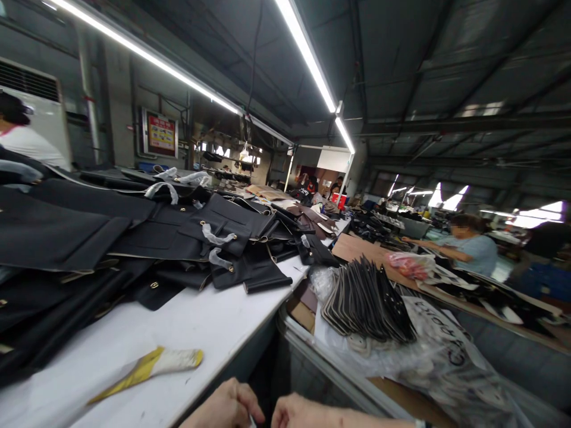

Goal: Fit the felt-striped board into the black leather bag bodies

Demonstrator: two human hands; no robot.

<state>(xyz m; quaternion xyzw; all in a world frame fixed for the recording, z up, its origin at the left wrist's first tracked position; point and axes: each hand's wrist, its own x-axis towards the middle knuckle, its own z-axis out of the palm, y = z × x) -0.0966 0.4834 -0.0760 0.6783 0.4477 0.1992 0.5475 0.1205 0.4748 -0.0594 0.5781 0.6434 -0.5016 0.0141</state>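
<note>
A small whitish sliver (252,422) sat at the fingertips of the bare left hand (223,407), just past the right edge of the long white table (165,315). So little of it showed that I could not say what it was. From far off, I saw the left fingers bent, but I could not tell if they gripped it. The bare right hand (292,411) was close beside, fingers curled in; I could not tell if it had hold of anything. On the table, near that edge, lay a yellow and white strip (173,361). Farther back on the table was a big pile of smooth black bag pieces (140,232). Right of the table, a fanned stack of flat black pieces (363,300) lay on a see-through plastic bag with dark letters (439,333). A person in a light blue top (475,249) was farther right.
</note>
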